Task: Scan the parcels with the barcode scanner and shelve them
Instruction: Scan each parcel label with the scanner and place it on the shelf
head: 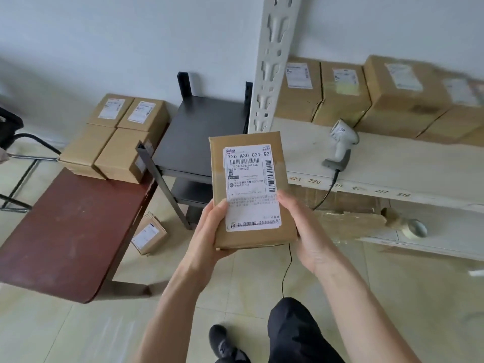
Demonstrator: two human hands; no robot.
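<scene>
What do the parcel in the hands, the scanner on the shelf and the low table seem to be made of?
Parcel: brown corrugated cardboard, matte, with a glossy tape strip and a white paper label. Barcode scanner: smooth white and grey plastic, by its moulded shape. Low table: reddish-brown, probably wood or laminate, with a faint sheen.

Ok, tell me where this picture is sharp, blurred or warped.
Head view: the label on the held parcel is sharp; the shelved boxes at the far right smear; the white upright leans from wide-angle distortion; glare on the floor tiles; light soft, shadows faint.
</scene>
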